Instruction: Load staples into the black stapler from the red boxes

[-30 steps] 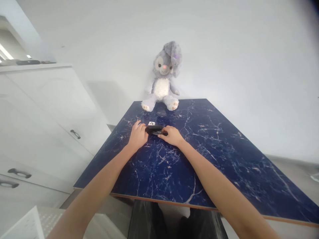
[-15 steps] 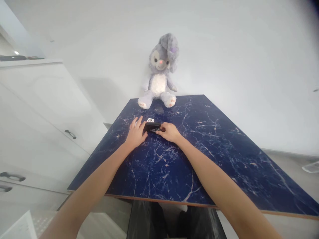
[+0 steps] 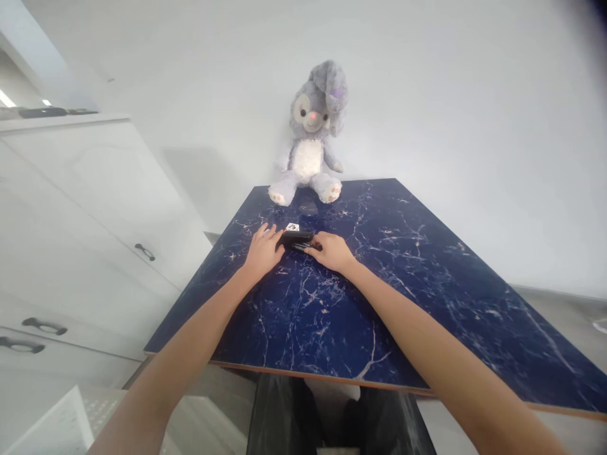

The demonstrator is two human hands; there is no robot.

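On the blue marbled table (image 3: 322, 316) sits a small black case (image 3: 298, 237), its lid raised toward the back. My left hand (image 3: 264, 249) steadies the left end, thumb and index finger against it and the other fingers stretched out. At the right end, my right hand (image 3: 332, 251) is closed in a pinch on a dark shiny thing (image 3: 315, 245) in the case's opening; its kind is too small to tell. A white card or paper with a black mark (image 3: 293, 227) lies just behind the case.
A grey plush rabbit (image 3: 310, 133) sits at the table's far edge against the white wall (image 3: 450, 126). White cabinets with dark handles (image 3: 145, 252) stand to the left. The table's front edge (image 3: 322, 374) is close to my lap.
The whole view has shifted slightly to the right. Both hands stay at the case, with the right-hand pinch still at its right end.
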